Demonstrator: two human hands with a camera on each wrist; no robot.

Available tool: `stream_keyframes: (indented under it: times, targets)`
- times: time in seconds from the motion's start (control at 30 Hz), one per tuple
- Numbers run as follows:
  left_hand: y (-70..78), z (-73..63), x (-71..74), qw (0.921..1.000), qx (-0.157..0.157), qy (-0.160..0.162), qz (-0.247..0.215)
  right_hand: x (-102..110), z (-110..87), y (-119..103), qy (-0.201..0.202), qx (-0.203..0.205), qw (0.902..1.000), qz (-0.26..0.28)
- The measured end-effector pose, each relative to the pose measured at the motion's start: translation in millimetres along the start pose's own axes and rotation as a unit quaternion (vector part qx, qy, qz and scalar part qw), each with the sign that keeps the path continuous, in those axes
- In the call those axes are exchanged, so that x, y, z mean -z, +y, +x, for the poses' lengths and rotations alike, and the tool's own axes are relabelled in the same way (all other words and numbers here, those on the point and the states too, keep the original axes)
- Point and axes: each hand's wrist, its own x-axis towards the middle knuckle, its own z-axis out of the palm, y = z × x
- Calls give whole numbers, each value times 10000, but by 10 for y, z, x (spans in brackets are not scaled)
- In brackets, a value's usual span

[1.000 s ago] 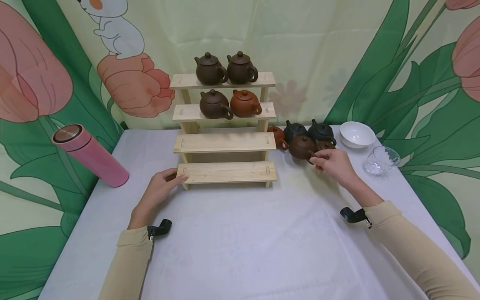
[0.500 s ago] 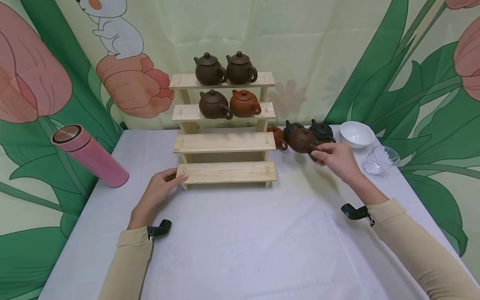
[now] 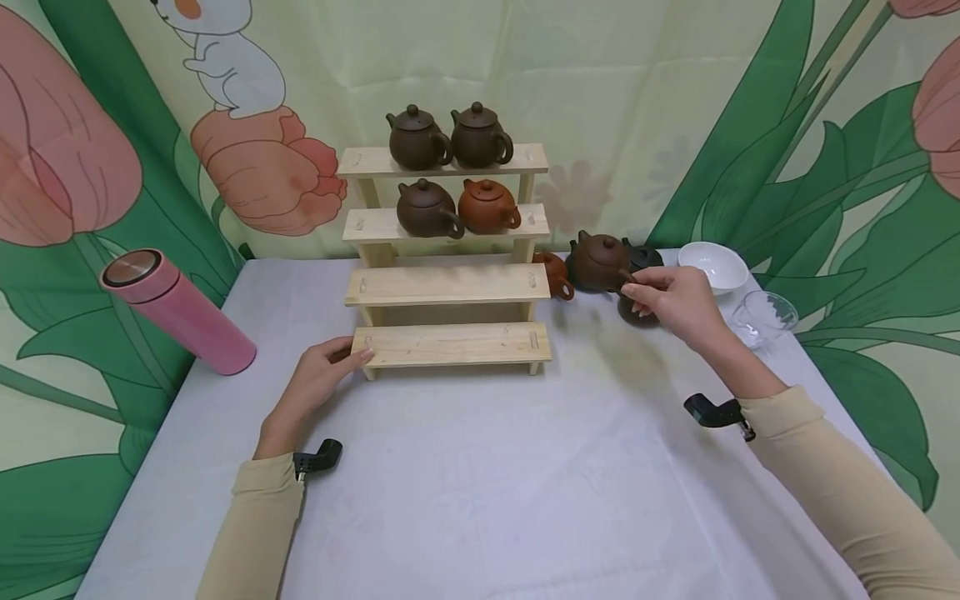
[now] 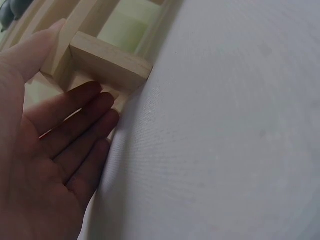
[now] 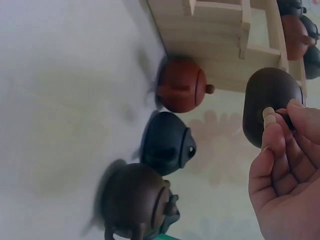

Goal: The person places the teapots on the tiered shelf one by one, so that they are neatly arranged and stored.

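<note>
Over the table (image 3: 480, 483), the right hand (image 3: 678, 307) pinches a pot (image 3: 597, 265), best kept level; the left hand (image 3: 313, 379), fingers (image 4: 72, 101) straight, thumbs the stand (image 3: 450, 346).

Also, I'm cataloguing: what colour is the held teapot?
The teapot is dark brown, clearest in the head view.

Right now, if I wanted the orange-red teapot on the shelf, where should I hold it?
I'd pinch the loop handle of the orange-red teapot, coming from the front right. The handle sticks out toward the shelf's right end, while a dark brown teapot crowds its left. It stands upright, so keep it level.
</note>
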Motion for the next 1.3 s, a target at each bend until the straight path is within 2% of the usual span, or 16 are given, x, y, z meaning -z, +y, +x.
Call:
stream_keyframes:
  times: [0.23,0.7,1.03,1.3]
  targets:
    - [8,-4,2,10000,19,-8,-7,-4,-3,-139,19,103,9999,54]
    - [31,-10,2,10000,46,2,-30,-92,14,-380,44,576,9983,84]
    - [26,-6,1,10000,72,8,-52,-263,14,-508,-219,874,9958,-171]
    - [17,5,2,9999,73,10,-68,-443,-14,-591,-575,1111,9920,-189]
